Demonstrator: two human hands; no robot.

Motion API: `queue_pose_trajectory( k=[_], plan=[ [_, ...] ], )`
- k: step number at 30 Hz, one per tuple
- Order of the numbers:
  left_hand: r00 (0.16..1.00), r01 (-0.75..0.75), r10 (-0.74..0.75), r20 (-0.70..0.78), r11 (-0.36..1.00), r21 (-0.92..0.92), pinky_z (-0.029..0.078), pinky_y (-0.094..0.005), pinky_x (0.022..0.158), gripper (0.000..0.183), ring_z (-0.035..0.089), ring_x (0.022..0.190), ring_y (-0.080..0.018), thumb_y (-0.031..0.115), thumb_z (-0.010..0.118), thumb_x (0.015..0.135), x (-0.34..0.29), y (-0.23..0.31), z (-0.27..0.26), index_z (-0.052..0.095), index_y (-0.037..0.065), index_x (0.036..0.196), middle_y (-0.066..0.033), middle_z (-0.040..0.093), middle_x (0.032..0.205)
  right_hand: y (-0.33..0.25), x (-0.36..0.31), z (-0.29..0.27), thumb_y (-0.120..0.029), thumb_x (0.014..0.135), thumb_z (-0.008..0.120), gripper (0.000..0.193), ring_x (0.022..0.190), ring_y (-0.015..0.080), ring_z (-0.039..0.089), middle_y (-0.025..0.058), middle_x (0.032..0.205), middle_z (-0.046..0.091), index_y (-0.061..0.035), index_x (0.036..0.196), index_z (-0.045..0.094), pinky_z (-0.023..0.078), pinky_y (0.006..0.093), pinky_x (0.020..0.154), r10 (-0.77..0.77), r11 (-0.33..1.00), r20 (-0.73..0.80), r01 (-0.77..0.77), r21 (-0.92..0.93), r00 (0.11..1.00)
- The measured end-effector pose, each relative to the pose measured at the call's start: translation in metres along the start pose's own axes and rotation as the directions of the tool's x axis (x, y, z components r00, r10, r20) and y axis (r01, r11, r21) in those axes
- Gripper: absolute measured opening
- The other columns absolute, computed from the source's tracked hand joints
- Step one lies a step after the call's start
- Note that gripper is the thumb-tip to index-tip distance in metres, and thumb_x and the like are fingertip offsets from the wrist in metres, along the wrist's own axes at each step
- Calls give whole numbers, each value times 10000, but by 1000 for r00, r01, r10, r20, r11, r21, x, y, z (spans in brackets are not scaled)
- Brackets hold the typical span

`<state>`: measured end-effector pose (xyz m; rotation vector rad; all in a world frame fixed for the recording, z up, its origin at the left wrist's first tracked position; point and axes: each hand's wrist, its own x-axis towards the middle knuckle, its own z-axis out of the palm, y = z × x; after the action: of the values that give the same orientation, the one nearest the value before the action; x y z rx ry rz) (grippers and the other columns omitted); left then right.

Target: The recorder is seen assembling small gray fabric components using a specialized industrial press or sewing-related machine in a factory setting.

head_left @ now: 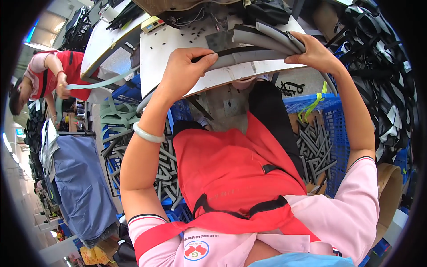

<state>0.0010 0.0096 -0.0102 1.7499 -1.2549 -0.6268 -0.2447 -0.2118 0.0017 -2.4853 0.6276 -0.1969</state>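
Observation:
My left hand (187,69) pinches one end of a long grey strip (249,56) with a black edge, thumb and forefinger pressed together. The strip runs across the front of the white table (155,58) to my right hand (315,52). There, fingers and thumb are closed around it and a bundle of similar curved grey strips (253,37), which look tube-like. Part of the bundle is hidden behind my right fingers. Small black bits (178,36) lie scattered on the tabletop beyond my left hand.
Blue crates with short grey pieces (315,149) stand on both sides of my legs. Pale green strips (118,116) lie at the left. Black straps (378,80) are heaped at the right. A co-worker (55,73) at the far left holds a pale green strip.

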Motion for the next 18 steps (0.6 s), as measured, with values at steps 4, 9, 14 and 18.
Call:
queue_pose_trajectory(
  k=[4, 9, 14, 18],
  plan=[
    [996, 87, -87, -8, 996, -36, 435, -254, 573, 295, 522, 615, -96, 217, 684, 889, 15, 0, -1, 710, -59, 991, -31, 613, 697, 15, 14, 1, -300, 728, 804, 760, 1130, 289, 570, 223, 1195, 602, 79, 1314, 503, 382, 342, 1035, -34, 999, -31, 34, -30, 999],
    [996, 83, -84, -22, 996, -42, 419, -246, 539, 294, 522, 594, -82, 233, 692, 888, 27, -3, -2, 721, -41, 990, -25, 605, 677, 21, 22, 0, -324, 728, 806, 789, 1132, 299, 572, 236, 1202, 597, 87, 1322, 489, 387, 341, 1034, -27, 999, -108, 24, -34, 994],
    [992, 121, -122, -31, 992, -27, 339, -218, 463, 269, 433, 496, -56, 232, 676, 907, 34, -8, -4, 724, -8, 1019, -13, 581, 623, 16, 26, 0, -346, 723, 814, 830, 1153, 311, 568, 248, 1226, 586, 89, 1342, 474, 392, 342, 1038, -34, 998, -152, 25, -64, 988],
    [992, 114, -116, -44, 992, -59, 340, -217, 465, 275, 432, 492, -56, 236, 677, 907, 36, -10, -6, 723, -8, 1027, -16, 583, 624, 13, 30, -1, -411, 705, 821, 920, 1230, 309, 515, 229, 1308, 534, 52, 1400, 434, 333, 359, 1099, 52, 996, -91, -59, -69, 994]
  ],
)
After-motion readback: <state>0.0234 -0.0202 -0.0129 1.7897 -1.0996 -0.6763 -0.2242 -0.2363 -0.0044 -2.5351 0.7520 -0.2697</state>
